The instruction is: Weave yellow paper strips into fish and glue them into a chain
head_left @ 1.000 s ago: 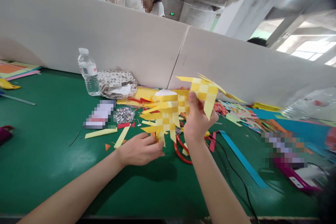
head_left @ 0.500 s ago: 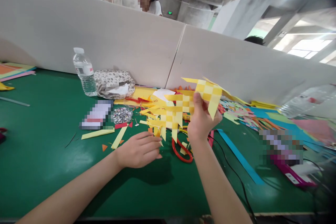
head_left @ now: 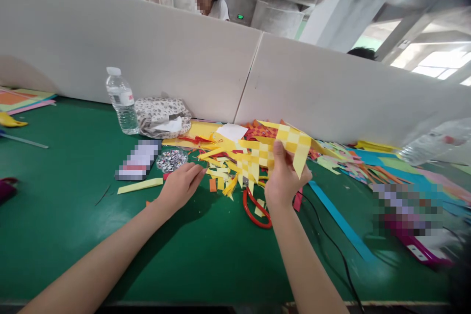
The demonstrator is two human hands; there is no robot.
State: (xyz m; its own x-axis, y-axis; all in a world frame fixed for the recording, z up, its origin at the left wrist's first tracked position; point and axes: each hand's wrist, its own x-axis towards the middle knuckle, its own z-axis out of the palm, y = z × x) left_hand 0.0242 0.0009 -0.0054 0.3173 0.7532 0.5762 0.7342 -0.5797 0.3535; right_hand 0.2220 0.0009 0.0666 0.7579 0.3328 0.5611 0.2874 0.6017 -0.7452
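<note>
My right hand [head_left: 284, 178] pinches a yellow woven paper piece [head_left: 290, 141] and holds it up above the green table [head_left: 73, 206]. More woven yellow strips [head_left: 239, 159] hang to its left, over a heap of paper scraps. My left hand [head_left: 180, 185] reaches forward low over the table with its fingers stretched toward the scraps and a small pile of googly eyes [head_left: 171, 160]; it holds nothing. Red-handled scissors [head_left: 253, 208] lie on the table just below my right hand.
A water bottle [head_left: 121, 100] and a patterned cloth pouch [head_left: 162, 115] stand by the white divider [head_left: 184, 59]. A blue paper strip [head_left: 340, 221] and a black cable [head_left: 331, 245] lie to the right, among coloured paper [head_left: 368, 167]. A person sits beyond the divider.
My left hand has moved forward and to the left, from under the yellow strips toward the googly eyes. My right hand has lowered the woven piece a little.
</note>
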